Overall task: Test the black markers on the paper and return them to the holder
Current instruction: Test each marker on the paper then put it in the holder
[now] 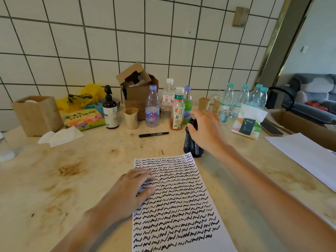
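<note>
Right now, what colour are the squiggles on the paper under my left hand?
Black, in rows on the white paper, clearest in the head view.

Under the left fingers [145, 176] lies matt white paper [174, 200] on a smooth, stained stone-like counter [87, 164], while by the right fingers [190, 127] stands a black mesh holder [190, 144], with clear plastic bottles [152, 108] and brown cardboard box [138, 91] beyond.

Drink bottles [174, 108], paper cups [131, 118] and a cardboard box [139, 91] line the tiled wall [72, 51].
</note>
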